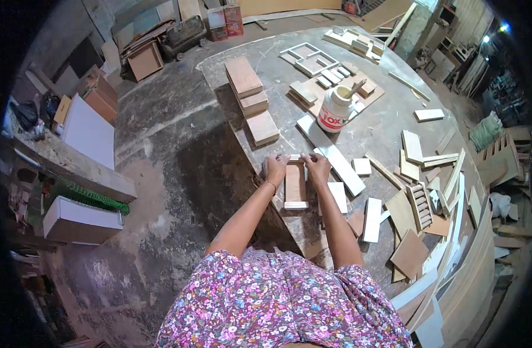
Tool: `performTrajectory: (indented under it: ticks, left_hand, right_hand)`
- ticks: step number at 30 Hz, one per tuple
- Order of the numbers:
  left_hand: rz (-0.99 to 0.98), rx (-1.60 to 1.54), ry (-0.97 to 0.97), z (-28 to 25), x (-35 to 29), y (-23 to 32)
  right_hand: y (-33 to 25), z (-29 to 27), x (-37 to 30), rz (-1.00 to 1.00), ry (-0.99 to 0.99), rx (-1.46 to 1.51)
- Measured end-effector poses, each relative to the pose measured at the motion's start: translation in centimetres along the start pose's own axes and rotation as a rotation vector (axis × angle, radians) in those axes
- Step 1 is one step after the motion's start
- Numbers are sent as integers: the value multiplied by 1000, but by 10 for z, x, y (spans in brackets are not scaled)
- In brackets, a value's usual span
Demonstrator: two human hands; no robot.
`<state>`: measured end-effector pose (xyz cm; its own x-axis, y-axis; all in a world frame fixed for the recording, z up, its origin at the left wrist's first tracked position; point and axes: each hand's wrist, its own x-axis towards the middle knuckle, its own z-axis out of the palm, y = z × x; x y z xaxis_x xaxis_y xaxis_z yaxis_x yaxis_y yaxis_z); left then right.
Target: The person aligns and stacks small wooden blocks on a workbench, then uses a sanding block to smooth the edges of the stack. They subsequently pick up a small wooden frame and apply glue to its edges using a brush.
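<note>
A small open wooden box (295,181) with a brown base and pale strips at its two ends lies near the table's edge in front of me. My left hand (276,169) grips its far left corner, fingertips on the far end strip. At the opposite far corner, my right hand (317,169) pinches the same strip. Fingers partly cover that end of the box. Just right of my right hand runs a long white board (332,155). Beyond it stands a white glue tub (336,108) with a red label and a brush (354,89) in its mouth.
Stacked wooden boxes (260,127) stand at the table's left edge. Pale frames (307,58) and small blocks lie farther back. Scrap boards (409,255), strips and a slatted piece (419,206) clutter the right side. White cartons (83,220) sit at the left.
</note>
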<state>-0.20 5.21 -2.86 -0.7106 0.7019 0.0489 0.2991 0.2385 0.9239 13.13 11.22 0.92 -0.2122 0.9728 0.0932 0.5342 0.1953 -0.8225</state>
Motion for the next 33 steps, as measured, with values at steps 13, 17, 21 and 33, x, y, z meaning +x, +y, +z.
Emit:
performTrajectory:
  ticks: [13, 17, 21, 33]
  left_hand:
    - [-189, 13, -117, 3, 6, 13]
    - [-214, 9, -174, 0, 3, 33]
    - [-218, 27, -167, 3, 10, 11]
    - [-297, -483, -427, -41, -20, 69]
  right_hand:
    - [5, 2, 3, 71, 0, 102]
    - [16, 2, 8, 67, 28, 95]
    - [2, 1, 5, 124, -43, 115]
    - [-30, -35, -9, 192, -214, 522]
